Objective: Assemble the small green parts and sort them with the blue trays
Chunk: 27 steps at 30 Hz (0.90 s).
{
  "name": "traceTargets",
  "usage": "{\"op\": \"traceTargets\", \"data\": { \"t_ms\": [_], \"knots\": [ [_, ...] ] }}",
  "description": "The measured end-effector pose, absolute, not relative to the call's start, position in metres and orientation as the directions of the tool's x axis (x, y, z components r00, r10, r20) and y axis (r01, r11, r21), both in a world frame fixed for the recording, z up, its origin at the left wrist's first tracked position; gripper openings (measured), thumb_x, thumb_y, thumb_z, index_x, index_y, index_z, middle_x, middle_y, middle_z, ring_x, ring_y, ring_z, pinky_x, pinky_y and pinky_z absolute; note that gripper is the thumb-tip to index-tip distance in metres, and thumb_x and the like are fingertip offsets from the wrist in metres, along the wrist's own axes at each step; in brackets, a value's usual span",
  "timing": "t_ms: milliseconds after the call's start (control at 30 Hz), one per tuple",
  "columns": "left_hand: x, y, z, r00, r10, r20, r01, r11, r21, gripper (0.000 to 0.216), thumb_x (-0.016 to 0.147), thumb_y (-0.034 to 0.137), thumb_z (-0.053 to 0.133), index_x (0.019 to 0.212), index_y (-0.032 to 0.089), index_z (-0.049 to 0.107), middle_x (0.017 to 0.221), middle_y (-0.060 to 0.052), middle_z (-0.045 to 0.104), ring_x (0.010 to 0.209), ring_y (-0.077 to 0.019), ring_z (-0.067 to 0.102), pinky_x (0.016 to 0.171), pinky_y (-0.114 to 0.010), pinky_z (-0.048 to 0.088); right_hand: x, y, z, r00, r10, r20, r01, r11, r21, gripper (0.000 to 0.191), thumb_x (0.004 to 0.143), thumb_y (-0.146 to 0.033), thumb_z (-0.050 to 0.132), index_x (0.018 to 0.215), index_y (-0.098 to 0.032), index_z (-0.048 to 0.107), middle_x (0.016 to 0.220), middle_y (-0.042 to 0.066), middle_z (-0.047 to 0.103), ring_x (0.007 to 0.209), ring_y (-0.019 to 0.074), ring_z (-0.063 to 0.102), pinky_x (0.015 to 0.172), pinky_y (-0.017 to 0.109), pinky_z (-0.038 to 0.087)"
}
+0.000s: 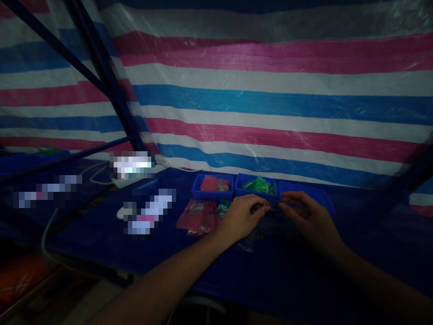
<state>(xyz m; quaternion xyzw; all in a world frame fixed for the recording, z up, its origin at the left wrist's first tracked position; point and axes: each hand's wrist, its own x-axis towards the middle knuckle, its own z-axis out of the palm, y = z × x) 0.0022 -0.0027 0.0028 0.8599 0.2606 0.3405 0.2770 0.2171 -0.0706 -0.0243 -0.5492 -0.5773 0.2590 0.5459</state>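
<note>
Small part (266, 207), too dim to identify, sits pinched at the fingertips of the left hand (241, 217), just in front of the middle bin (243, 193). The left thumb & forefinger are pressed together on it. The right hand (306, 215) is level w/ the left, in front of the middle bin's right corner, fingers curled and tips drawn toward the part. Whether they touch or grip it can't be told in this light. Both hands hover low over the blue table (287, 271).

Below the hands, on the person's side of the middle bin, lies what is possibly a clear plastic bag (248, 243). The middle bin holds green packets (259, 184). Against its left side stands the left bin (211, 195) w/ red packets (214, 184). Against its right side is the right bin (321, 196), contents not visible. Loose red packets (198, 216) lie front-left of the middle bin, w/ a few loose green packets (223, 207) btw. them and the left hand. A striped tarp (270, 90) hangs behind the middle bin.
</note>
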Motion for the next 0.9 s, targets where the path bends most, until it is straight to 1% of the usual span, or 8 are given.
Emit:
{"op": "traceTargets", "data": {
  "t_ms": [100,233,400,500,633,700,800,900],
  "knots": [
    [0.003,-0.005,0.002,0.667,0.614,0.423,0.251,-0.719,0.648,0.017,0.100,0.028,0.062,0.102,0.019,0.076,0.099,-0.003,0.078,0.088,-0.0175,0.071,0.077,-0.027,0.050,0.218,-0.070,-0.026,0.145,0.930,0.338,0.344,0.274,-0.898,0.049,0.084,-0.048,0.081,0.126,-0.027,0.067,0.121,0.009,0.074,0.097,0.0263,0.075,0.082,0.038,0.062],
    [0.002,-0.008,0.000,0.698,0.618,0.363,0.261,-0.691,0.674,0.019,0.101,0.030,0.059,0.107,0.019,0.074,0.089,-0.001,0.078,0.076,-0.0154,0.071,0.067,-0.024,0.047,0.220,-0.071,-0.029,0.083,0.936,0.343,0.437,0.275,-0.856,0.028,0.087,-0.049,0.078,0.103,-0.027,0.078,0.107,0.006,0.079,0.098,0.0278,0.075,0.093,0.043,0.059],
    [0.002,-0.009,0.001,0.660,0.667,0.346,0.299,-0.655,0.694,0.026,0.102,0.034,0.056,0.116,0.020,0.073,0.079,0.000,0.077,0.064,-0.0149,0.070,0.061,-0.024,0.047,0.222,-0.072,-0.026,0.132,0.863,0.487,0.528,0.355,-0.772,0.019,0.089,-0.045,0.076,0.098,-0.028,0.079,0.102,0.005,0.079,0.096,0.0280,0.074,0.093,0.045,0.058],
    [0.003,-0.007,0.000,0.665,0.654,0.362,0.238,-0.644,0.727,0.028,0.101,0.026,0.054,0.122,0.022,0.073,0.089,-0.002,0.079,0.074,-0.0160,0.074,0.069,-0.026,0.053,0.220,-0.072,-0.023,0.009,0.835,0.549,0.581,0.443,-0.683,0.014,0.091,-0.040,0.074,0.100,-0.031,0.081,0.105,0.005,0.080,0.103,0.0292,0.073,0.099,0.048,0.056],
    [0.003,-0.004,-0.003,0.634,0.657,0.409,0.171,-0.634,0.754,0.036,0.095,0.012,0.050,0.119,0.021,0.075,0.112,-0.004,0.079,0.101,-0.0189,0.074,0.092,-0.031,0.056,0.215,-0.073,-0.021,-0.117,0.829,0.547,0.558,0.511,-0.654,0.021,0.092,-0.039,0.073,0.111,-0.036,0.080,0.118,0.003,0.078,0.119,0.0301,0.069,0.109,0.052,0.052],
    [0.002,-0.003,-0.003,0.608,0.675,0.417,0.144,-0.611,0.779,0.034,0.096,0.013,0.048,0.117,0.020,0.075,0.118,-0.004,0.078,0.109,-0.0197,0.072,0.099,-0.034,0.054,0.213,-0.074,-0.020,-0.132,0.830,0.542,0.563,0.513,-0.648,0.024,0.091,-0.039,0.074,0.115,-0.037,0.079,0.121,0.002,0.078,0.125,0.0304,0.065,0.112,0.053,0.050],
    [0.001,-0.003,-0.002,0.586,0.706,0.398,0.162,-0.584,0.796,0.022,0.099,0.024,0.054,0.108,0.019,0.073,0.106,-0.005,0.079,0.097,-0.0196,0.074,0.088,-0.032,0.056,0.213,-0.076,-0.019,-0.134,0.843,0.521,0.563,0.498,-0.660,0.020,0.093,-0.042,0.071,0.110,-0.036,0.080,0.119,0.004,0.078,0.128,0.0315,0.064,0.111,0.054,0.050],
    [0.003,-0.003,-0.002,0.545,0.751,0.372,0.210,-0.553,0.806,0.011,0.095,0.026,0.065,0.104,0.019,0.065,0.091,-0.002,0.077,0.082,-0.0176,0.073,0.073,-0.028,0.053,0.214,-0.076,-0.017,-0.046,0.847,0.530,0.539,0.468,-0.701,0.018,0.094,-0.045,0.069,0.100,-0.031,0.081,0.113,0.006,0.079,0.119,0.0319,0.068,0.108,0.053,0.052]
  ]
}}
